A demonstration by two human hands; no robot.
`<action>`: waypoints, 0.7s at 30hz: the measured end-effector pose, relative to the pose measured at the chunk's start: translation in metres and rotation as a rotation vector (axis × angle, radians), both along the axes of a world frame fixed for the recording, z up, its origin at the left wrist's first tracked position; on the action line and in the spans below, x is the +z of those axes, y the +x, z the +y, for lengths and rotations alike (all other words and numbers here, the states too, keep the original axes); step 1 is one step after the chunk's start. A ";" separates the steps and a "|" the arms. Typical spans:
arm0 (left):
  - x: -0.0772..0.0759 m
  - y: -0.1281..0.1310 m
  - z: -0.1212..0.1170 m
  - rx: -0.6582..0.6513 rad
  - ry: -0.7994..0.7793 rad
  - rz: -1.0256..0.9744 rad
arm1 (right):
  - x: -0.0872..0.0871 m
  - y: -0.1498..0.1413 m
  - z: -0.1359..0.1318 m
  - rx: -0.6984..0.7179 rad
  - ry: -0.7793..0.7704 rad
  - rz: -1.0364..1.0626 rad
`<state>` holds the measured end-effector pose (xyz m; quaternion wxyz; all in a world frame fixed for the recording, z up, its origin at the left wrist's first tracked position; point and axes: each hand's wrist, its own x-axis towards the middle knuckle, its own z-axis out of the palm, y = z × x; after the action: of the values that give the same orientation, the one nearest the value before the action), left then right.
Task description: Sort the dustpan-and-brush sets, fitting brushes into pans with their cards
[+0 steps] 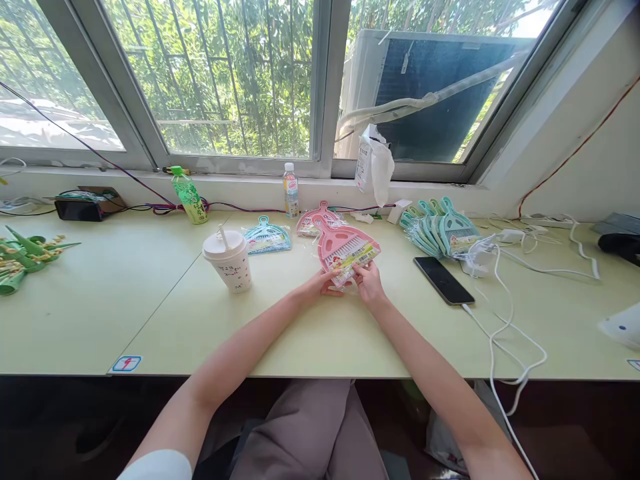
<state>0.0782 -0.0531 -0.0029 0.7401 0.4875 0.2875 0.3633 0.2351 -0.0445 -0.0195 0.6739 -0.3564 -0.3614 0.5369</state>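
Note:
A pink mini dustpan and brush set (345, 245) in clear plastic wrap is held up just above the table, handle pointing away from me. My left hand (323, 283) grips its lower left edge, and my right hand (369, 281) pinches its lower right corner near the yellow label. Behind it lies another pink dustpan set (307, 223), partly hidden. A blue dustpan set (267, 237) rests flat to the left of that one. Over on the right, several green dustpan sets (443, 227) lean in an overlapping row.
A white lidded cup with a straw (229, 263) stands left of my hands. On the right lie a phone (444, 280) and tangled white cables (510, 320). Along the window sit a green bottle (189, 197), a clear bottle (291, 192) and a tissue pack (374, 163).

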 end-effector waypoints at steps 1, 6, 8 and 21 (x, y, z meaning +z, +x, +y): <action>0.000 0.000 0.001 0.042 0.020 -0.005 | 0.000 0.000 0.000 0.002 0.000 0.004; -0.001 -0.004 0.006 0.224 0.111 0.012 | -0.001 -0.003 0.001 0.024 -0.014 0.010; -0.002 -0.005 0.006 0.188 0.101 0.051 | -0.002 -0.002 0.001 0.010 -0.019 0.007; 0.008 -0.007 0.005 0.232 0.104 0.164 | 0.006 0.004 0.006 0.120 -0.179 -0.016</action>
<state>0.0711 -0.0485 0.0049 0.6407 0.5167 0.3825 0.4197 0.2392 -0.0386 -0.0135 0.6030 -0.3973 -0.3379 0.6036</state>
